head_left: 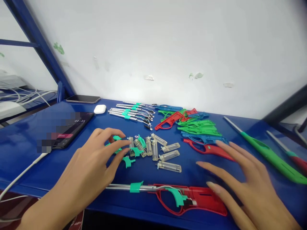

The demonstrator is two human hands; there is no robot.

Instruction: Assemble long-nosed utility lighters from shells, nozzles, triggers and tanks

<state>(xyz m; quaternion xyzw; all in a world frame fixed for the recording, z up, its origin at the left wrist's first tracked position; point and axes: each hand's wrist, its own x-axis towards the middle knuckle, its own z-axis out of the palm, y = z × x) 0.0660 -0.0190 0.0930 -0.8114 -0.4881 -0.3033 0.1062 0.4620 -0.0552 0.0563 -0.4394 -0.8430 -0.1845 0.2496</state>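
My left hand (96, 159) hovers with fingers curved and apart over small teal triggers (129, 161) and the nearest clear lighter fuel tanks (149, 146). Nothing held shows between its fingertips. My right hand (244, 179) is spread open, with its fingers near the handle end of a red lighter shell half (206, 201). That shell lies at the front edge, inner side up. In it rest a metal lighter tube (120, 187) with a teal collar (136, 187), some wires, and a teal trigger (177, 196). Beyond my right fingertips lies another red shell half (216, 150).
Several metal tubes with wires (127, 111) lie at the back, beside a pile of green, red and blue shell halves (199, 126). A green lighter (261, 147) is at the right. A phone (74, 131) with a cable, another phone (82, 99) and a white case (99, 109) are left.
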